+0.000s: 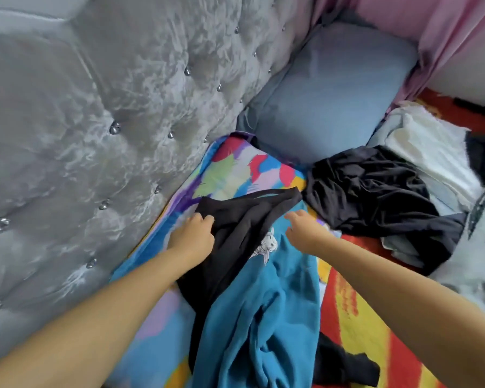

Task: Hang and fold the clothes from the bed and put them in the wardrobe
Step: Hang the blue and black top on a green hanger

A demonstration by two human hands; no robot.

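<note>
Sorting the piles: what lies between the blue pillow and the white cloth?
In the head view, a crumpled black garment lies between the blue pillow and the white cloth.

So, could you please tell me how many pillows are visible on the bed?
2: a grey-blue pillow against the tufted headboard in the far corner, and a multicoloured pillow beside it, nearer the left hand. Others may be hidden under the clothes.

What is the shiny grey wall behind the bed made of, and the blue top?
The grey headboard looks like crushed velvet: patchy sheen, padded dimples with silvery studs. The blue top looks like soft matte knit, maybe fleece or cotton: dull surface, thick loose folds.
</note>
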